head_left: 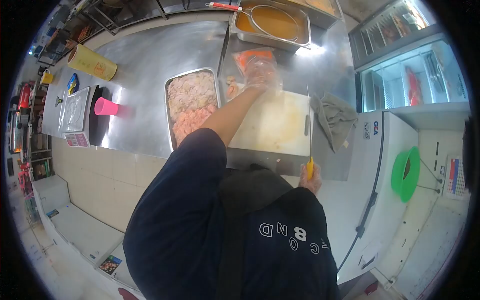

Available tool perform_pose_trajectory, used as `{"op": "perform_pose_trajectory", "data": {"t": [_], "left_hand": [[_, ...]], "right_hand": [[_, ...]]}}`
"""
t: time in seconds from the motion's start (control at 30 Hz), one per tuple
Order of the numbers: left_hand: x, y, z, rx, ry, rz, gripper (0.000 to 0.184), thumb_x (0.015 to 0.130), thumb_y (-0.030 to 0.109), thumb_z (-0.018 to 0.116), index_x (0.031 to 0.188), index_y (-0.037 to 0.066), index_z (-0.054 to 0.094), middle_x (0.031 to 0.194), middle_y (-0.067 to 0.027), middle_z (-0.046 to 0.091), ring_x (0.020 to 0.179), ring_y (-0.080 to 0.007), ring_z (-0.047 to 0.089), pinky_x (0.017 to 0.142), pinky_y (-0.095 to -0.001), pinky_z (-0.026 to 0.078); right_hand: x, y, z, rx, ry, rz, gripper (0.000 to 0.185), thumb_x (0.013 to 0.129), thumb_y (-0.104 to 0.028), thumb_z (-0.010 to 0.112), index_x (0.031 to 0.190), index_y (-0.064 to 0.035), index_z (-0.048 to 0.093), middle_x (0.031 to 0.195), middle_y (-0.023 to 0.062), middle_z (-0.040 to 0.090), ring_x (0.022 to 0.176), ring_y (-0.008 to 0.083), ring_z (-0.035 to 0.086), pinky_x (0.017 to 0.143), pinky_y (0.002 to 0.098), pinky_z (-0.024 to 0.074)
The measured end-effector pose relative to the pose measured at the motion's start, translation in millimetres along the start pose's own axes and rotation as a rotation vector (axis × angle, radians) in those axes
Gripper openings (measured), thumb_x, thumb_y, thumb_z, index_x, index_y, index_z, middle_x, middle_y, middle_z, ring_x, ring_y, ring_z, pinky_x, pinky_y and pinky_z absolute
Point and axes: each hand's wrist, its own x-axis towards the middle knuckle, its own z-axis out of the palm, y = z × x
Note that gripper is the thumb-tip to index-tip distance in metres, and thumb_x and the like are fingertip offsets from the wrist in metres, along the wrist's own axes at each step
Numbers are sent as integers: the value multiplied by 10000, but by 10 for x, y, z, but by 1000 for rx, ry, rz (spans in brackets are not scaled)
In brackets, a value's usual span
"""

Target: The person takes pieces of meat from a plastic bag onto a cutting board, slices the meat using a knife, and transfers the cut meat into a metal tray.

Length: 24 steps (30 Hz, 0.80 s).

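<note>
Upper centre, gloved left hand [262,73] rests at orange slab [248,58], finger closure unclear; lower right of centre, right hand [312,181] grips yellow-handled knife [310,165].

— What can we read beside our right hand [311,181]?
— "GEA" on the white appliance [362,165], to its right. Below it, our dark shirt [285,270] shows D, N, O, 8 and C.

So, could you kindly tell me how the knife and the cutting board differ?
The knife is narrow, while the cutting board is broad. The knife has a yellow handle; the board is off-white. The right hand grips the knife, whereas the board lies flat on the metal table.
</note>
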Motion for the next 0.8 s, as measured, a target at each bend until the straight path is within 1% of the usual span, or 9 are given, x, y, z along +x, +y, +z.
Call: {"op": "perform_pose_trajectory", "data": {"t": [0.07,0.13,0.3,0.33,0.43,0.53,0.63,0.7,0.8], "left_hand": [[-44,-37,34,68,65,53,297,898,179,629,1168,66,678,1170,-148,681,1135,-279,639,990,-406,524],[-10,35,60,141,120,107,291,921,218,614,1168,79,680,1180,-138,683,1144,-264,640,983,-419,530],[140,279,95,978,-485,-352,320,956,249,553,1224,121,672,1306,-110,652,1179,-262,635,987,-438,523],[106,182,127,981,-483,-361,320,956,249,553,1224,121,672,1306,-110,652,1179,-262,635,987,-438,523],[79,146,-82,571,-329,-411,376,921,224,617,1272,96,657,1323,-132,637,1188,-294,629,990,-434,521],[107,884,-653,772,-345,-220,403,908,250,670,1289,118,662,1311,-113,639,1201,-294,622,997,-435,518],[-61,614,-560,710,-211,-83,338,899,248,689,1215,129,704,1224,-130,669,1168,-298,645,983,-433,521],[-124,32,-215,309,-187,-436,288,929,240,651,1183,120,718,1119,-165,696,1091,-311,680,963,-423,532],[-233,155,-454,369,-221,-338,288,936,251,666,1175,102,726,1080,-194,710,1012,-319,702,927,-411,547]], "right_hand": [[41,282,71,216,2,179,287,992,-256,714,1143,-25,632,886,70,644,791,176,600,740,327,501],[133,271,14,212,-18,173,293,995,-262,711,1148,-23,636,881,68,643,789,168,598,740,324,500],[366,104,-144,184,-62,156,318,995,-270,710,1166,-10,645,857,66,639,778,159,594,734,316,495],[414,107,-166,155,-57,111,326,994,-269,710,1174,-4,645,843,64,638,764,159,592,723,316,496],[520,40,-276,129,-79,58,341,991,-269,711,1184,4,645,819,64,638,738,161,589,699,318,497],[596,78,-317,139,-108,47,354,987,-274,712,1189,8,644,804,69,642,718,168,590,681,324,499],[628,130,-340,144,-130,64,369,983,-282,715,1194,11,644,817,83,654,725,174,601,684,333,504],[619,219,-318,141,-140,93,377,981,-286,718,1196,14,644,834,91,662,741,175,610,694,338,508],[586,390,-226,162,-124,126,389,980,-292,719,1198,22,646,880,111,680,781,174,628,729,341,518]]}}
